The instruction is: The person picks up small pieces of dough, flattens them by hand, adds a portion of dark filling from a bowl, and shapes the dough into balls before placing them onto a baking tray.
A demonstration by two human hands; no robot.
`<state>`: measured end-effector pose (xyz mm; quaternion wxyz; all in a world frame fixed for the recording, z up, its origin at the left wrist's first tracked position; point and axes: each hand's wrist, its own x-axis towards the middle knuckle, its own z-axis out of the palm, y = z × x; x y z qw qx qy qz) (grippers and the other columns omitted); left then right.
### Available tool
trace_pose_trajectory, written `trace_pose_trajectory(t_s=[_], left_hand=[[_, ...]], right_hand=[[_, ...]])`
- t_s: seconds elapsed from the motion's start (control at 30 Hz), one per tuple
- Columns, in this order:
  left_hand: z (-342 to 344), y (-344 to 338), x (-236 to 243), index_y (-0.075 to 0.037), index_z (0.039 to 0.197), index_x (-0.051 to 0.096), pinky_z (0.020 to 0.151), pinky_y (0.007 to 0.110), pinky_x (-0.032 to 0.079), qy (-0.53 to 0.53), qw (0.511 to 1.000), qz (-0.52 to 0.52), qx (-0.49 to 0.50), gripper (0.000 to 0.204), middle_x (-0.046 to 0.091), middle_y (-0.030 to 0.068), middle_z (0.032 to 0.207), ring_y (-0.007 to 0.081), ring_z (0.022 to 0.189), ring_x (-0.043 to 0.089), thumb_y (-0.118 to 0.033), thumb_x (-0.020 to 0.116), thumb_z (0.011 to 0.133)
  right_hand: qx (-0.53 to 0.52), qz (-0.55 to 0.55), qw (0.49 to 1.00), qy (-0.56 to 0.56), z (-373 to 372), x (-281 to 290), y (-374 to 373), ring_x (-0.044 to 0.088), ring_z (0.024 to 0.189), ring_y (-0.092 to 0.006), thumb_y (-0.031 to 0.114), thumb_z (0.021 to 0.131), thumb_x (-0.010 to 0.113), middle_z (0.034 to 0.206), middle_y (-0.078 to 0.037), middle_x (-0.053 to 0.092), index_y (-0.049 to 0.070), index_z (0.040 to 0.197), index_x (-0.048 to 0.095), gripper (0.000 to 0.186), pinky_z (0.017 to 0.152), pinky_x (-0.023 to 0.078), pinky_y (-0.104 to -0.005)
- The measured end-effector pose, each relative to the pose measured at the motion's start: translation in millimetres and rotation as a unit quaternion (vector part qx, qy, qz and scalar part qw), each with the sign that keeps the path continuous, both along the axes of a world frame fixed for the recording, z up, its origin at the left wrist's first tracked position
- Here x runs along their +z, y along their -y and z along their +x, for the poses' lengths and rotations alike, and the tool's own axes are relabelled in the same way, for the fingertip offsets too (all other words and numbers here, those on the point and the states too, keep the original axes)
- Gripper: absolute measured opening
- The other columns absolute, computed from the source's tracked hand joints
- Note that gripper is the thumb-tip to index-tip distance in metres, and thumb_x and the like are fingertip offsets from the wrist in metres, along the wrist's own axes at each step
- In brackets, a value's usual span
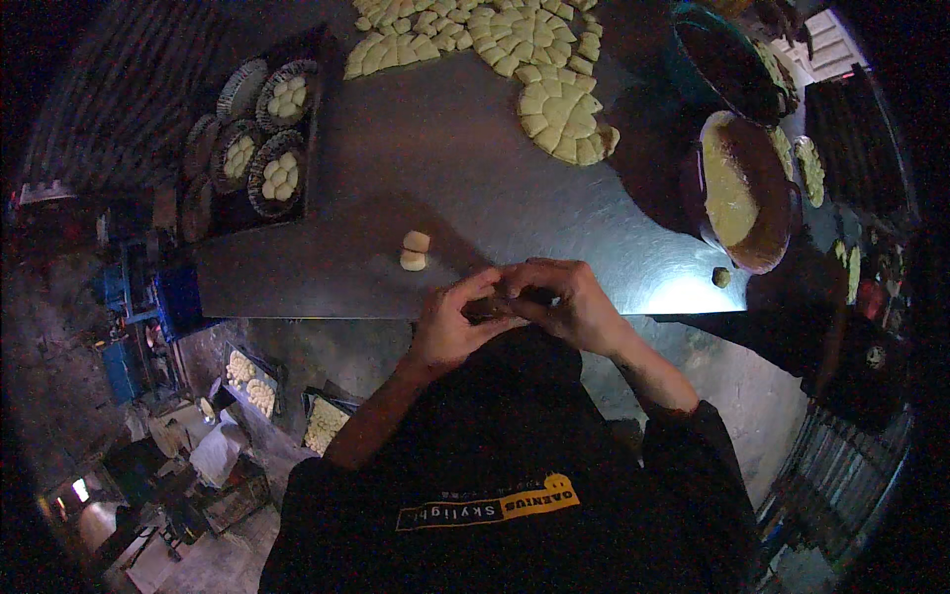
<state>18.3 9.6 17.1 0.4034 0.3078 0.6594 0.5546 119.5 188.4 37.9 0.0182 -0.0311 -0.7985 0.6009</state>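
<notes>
I'm seeing both hands working together right at the near edge of the metal table (445, 168). My left hand (450, 322) and right hand (564, 302) are curling their fingers around a small dark piece (492, 308) pinched between them, both mostly closed on it. It's dim, so I can't tell what that piece is. Two dough balls (414, 250) are sitting touching each other just beyond the left hand. A tray of fluted moulds (259, 148) holding dough is lying far left, scored dough rounds (554, 99) are spreading across the far side, and a bowl of dough (740, 193) is sitting off right.
</notes>
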Motion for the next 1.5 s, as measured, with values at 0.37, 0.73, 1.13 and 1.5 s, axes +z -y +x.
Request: trace_pose_trajectory(t_s=[0.37, 0.73, 1.13, 1.5], left_hand=[[-37.6, 84.4, -68.3, -0.001, 0.123, 0.059, 0.095, 0.034, 0.047, 0.047, 0.979, 0.006, 0.196, 0.032, 0.062, 0.0133, 0.122, 0.0216, 0.112, 0.060, -0.022, 0.048, 0.101], [-113.5, 125.5, -96.6, -0.003, 0.140, 0.041, 0.105, 0.043, 0.039, -0.116, 0.952, -0.112, 0.260, 0.045, 0.053, 0.0205, 0.133, 0.0313, 0.123, 0.052, -0.025, 0.050, 0.102], [-107.9, 104.6, -141.8, -0.006, 0.125, 0.055, 0.099, 0.040, 0.045, -0.066, 0.986, -0.077, 0.132, 0.032, 0.052, 0.0141, 0.134, 0.0269, 0.121, 0.053, -0.015, 0.061, 0.095], [-48.2, -128.8, -71.6, 0.002, 0.125, 0.057, 0.110, 0.044, 0.036, -0.341, 0.935, 0.074, -0.062, 0.036, 0.049, 0.0198, 0.139, 0.0388, 0.130, 0.046, -0.018, 0.059, 0.095]], right_hand=[[0.100, 0.321, 0.923, -0.189, -55.6, -34.4, 78.9, 0.059, 0.111, -0.0272, 0.009, 0.083, 0.067, 0.122, -0.011, 0.062, 0.006, 0.112, 0.067, 0.030, 0.082, 0.052, -0.0429], [0.348, 0.129, 0.923, 0.102, -216.6, -121.6, 67.0, 0.065, 0.088, -0.0278, 0.004, 0.075, 0.069, 0.100, -0.013, 0.067, 0.004, 0.109, 0.062, 0.035, 0.075, 0.052, -0.0401], [-0.134, 0.164, 0.977, 0.014, -158.7, -174.3, -70.5, 0.059, 0.106, -0.0310, 0.027, 0.087, 0.064, 0.111, -0.015, 0.064, 0.005, 0.112, 0.065, 0.034, 0.090, 0.047, -0.0422], [-0.466, 0.293, 0.833, 0.056, -45.8, -235.9, -236.6, 0.068, 0.081, -0.0367, 0.025, 0.078, 0.073, 0.089, -0.019, 0.069, -0.002, 0.101, 0.062, 0.037, 0.070, 0.052, -0.0424]])
